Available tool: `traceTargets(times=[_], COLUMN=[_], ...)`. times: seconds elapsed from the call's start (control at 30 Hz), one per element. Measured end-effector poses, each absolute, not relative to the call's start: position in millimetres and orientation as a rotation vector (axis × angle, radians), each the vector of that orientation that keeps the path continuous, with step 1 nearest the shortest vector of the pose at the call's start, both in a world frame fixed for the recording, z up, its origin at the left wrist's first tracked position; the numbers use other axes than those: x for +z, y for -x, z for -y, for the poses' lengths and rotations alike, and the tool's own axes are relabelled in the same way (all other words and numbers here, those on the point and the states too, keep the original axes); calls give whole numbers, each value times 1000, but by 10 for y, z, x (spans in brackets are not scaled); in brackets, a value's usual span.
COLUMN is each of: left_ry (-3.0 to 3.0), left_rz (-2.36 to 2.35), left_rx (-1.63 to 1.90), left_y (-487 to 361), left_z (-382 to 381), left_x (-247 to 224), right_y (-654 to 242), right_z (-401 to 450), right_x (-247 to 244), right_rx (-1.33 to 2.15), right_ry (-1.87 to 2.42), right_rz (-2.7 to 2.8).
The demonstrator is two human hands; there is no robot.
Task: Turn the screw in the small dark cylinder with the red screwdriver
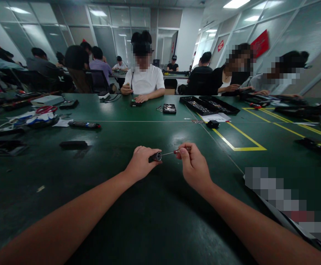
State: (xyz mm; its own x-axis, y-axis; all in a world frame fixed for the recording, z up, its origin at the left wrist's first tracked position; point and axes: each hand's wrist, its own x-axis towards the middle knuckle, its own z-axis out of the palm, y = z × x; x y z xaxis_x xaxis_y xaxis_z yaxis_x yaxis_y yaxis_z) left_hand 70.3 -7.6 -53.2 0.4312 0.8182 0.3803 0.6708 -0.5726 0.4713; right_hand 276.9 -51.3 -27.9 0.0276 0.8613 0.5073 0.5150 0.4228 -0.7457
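My left hand (pixel 141 162) is closed around a short black cylindrical part (pixel 157 157) with a round, ring-like end facing me. In my right hand (pixel 194 163) is a screwdriver (pixel 168 153) with a reddish handle, pinched between thumb and fingers. Its thin metal shaft points left and its tip meets the end of the black part or lies just in front of it; I cannot tell which. Both hands are just above the green table (pixel 149 213), and the fingers hide much of the black part and the handle.
Left of my hands lie a black bar-shaped piece (pixel 73 144) and a dark pen-like tool (pixel 84 125). Ahead are a small black block (pixel 212 124), an open device (pixel 169 108) and black trays (pixel 199 105). A person in white (pixel 144 81) sits opposite. Yellow tape (pixel 250 149) marks the right side.
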Motion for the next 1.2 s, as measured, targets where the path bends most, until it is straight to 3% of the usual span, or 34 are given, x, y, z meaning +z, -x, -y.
traceTargets(times=[1.2], left_ry=[-2382], left_rz=[-1361], left_rx=[786], left_y=[-693], left_z=[61], left_x=[-539], right_y=[-2807], right_z=[507], right_x=[-195], right_rx=[174], right_ry=[1262], right_rz=[1770])
